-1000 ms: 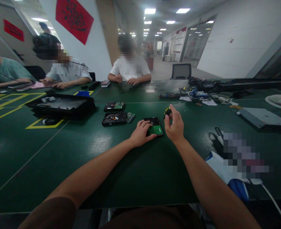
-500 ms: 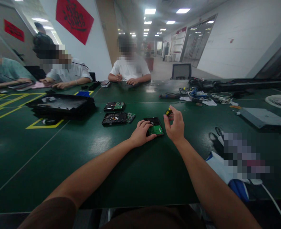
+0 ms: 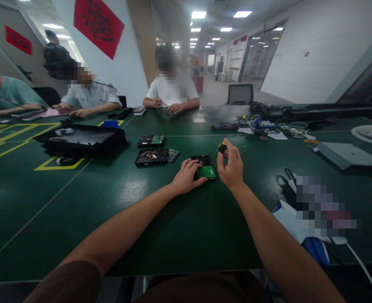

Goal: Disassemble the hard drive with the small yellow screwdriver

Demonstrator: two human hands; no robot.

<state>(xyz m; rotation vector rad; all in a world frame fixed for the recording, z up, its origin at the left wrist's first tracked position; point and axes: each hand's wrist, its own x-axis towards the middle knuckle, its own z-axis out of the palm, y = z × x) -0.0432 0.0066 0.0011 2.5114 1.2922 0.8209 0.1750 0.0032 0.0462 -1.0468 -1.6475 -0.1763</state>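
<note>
My left hand [image 3: 187,176] grips a hard drive [image 3: 208,171] from its left side, fingers across the top and thumb along the near edge. The drive lies on the table with its green circuit board facing up; part of it is under my fingers. Just to the right and a little above it, my right hand [image 3: 231,166] pinches a screwdriver [image 3: 221,147] by its yellow and black handle. The screwdriver's shaft cannot be made out. Left of my hands lie an opened hard drive [image 3: 151,157], a loose circuit board [image 3: 172,155] and another hard drive [image 3: 151,141].
A black tray [image 3: 81,139] stands on the green table [image 3: 186,235] at left. Cables [image 3: 261,126] and a grey metal box [image 3: 351,155] lie at right, with a blue and white packet [image 3: 290,219] nearer. Several people sit across the table.
The screwdriver handle has turned slightly in my right hand, whose fingers shifted a little. My left hand and the hard drive stay put.
</note>
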